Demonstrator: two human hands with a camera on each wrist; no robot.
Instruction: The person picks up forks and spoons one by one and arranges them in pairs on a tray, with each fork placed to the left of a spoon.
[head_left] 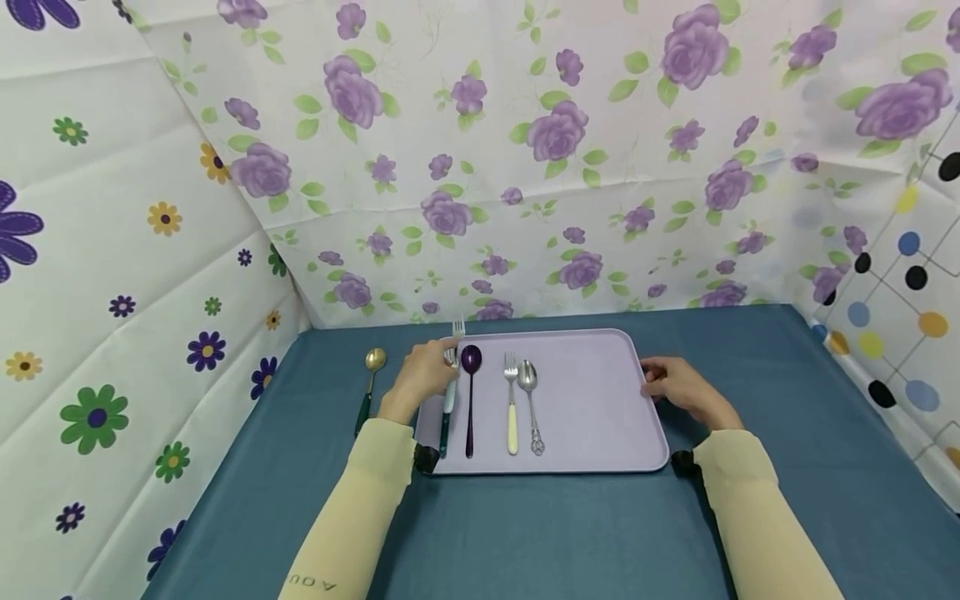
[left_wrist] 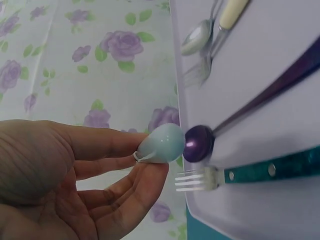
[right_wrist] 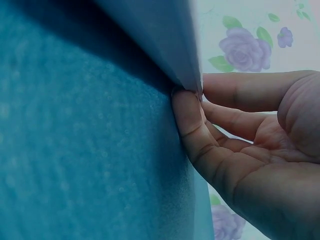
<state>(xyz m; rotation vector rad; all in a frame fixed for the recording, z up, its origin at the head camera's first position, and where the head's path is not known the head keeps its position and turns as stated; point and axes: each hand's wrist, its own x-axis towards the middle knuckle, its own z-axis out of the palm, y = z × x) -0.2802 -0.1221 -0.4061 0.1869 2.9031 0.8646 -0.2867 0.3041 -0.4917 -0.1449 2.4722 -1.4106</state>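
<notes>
My left hand (head_left: 427, 371) pinches a fork with a pale blue handle (left_wrist: 167, 142) between thumb and fingers, over the left end of the lilac tray (head_left: 592, 400). Its tines point to the back wall in the head view; fingers hide them in the left wrist view. Below it lies a fork with a green handle (left_wrist: 280, 170), beside a dark purple spoon (head_left: 471, 360). Further right on the tray are a fork with a cream handle (head_left: 512, 425) and a silver spoon (head_left: 528, 377). My right hand (head_left: 684, 387) pinches the tray's right rim.
A gold spoon with a dark green handle (head_left: 375, 360) lies on the blue tablecloth (head_left: 570, 533), left of the tray. Flowered sheets (head_left: 495, 167) hang behind and to the left, and a dotted one (head_left: 907, 317) hangs at the right.
</notes>
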